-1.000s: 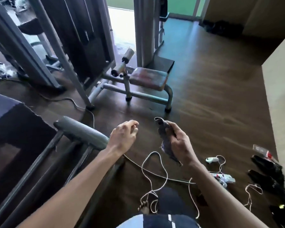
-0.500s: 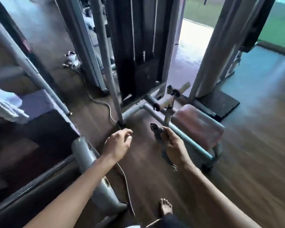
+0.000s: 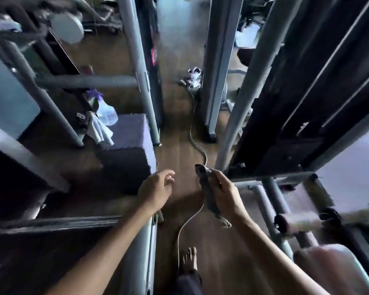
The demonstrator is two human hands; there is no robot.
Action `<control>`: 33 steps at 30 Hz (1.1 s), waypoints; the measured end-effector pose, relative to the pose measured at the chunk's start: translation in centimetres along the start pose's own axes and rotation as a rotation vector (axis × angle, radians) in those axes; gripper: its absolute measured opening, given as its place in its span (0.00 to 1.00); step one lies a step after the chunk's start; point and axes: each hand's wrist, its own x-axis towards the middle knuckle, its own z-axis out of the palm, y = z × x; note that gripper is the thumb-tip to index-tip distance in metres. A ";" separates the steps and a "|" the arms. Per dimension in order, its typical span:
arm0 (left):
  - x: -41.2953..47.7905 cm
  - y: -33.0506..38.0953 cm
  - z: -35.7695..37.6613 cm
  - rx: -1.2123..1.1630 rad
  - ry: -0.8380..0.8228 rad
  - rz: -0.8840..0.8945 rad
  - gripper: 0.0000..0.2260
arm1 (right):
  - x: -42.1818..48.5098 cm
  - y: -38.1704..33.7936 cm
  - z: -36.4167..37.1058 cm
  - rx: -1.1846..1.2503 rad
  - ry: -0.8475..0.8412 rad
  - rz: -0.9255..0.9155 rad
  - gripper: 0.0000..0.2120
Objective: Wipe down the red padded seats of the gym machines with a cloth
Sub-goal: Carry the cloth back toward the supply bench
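A spray bottle (image 3: pixel 106 112) stands on a block (image 3: pixel 128 145) at left; the left hand (image 3: pixel 156 192) hangs empty, fingers loosely apart, over the floor (image 3: pixel 175 150). The right hand (image 3: pixel 228 196) clutches a grey cloth (image 3: pixel 208 193), with the red seat (image 3: pixel 337 267) blurred at the lower right corner.

No text or label is legible.

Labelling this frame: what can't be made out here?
Head view only.
red seat: lower right, motion-blurred, cut by bottom edge; cleanliness unreadable.
cloth: partly covered by the right hand.
spray bottle: blurred, label illegible.
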 end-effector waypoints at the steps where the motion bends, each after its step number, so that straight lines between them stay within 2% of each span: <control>1: 2.4 -0.2 -0.6 -0.003 0.004 -0.011 0.12 | 2.8 0.0 0.6 0.013 -0.008 0.008 0.09; 11: 23.2 -0.9 -7.4 0.045 0.116 -0.132 0.14 | 26.9 -5.6 5.9 -0.009 -0.096 -0.093 0.06; 15: 31.4 -2.0 -8.1 0.034 0.174 -0.202 0.11 | 36.9 -5.5 8.5 -0.025 -0.169 -0.085 0.16; 21: 41.9 -4.3 -9.5 0.007 0.238 -0.297 0.11 | 49.2 -7.4 12.5 0.023 -0.320 -0.059 0.11; 27: 47.5 -9.0 -12.1 0.029 0.300 -0.460 0.11 | 58.4 -9.2 18.7 -0.088 -0.436 -0.054 0.07; 33: 49.8 -14.9 -14.1 -0.090 0.392 -0.606 0.12 | 64.8 -10.1 26.8 -0.268 -0.589 -0.174 0.12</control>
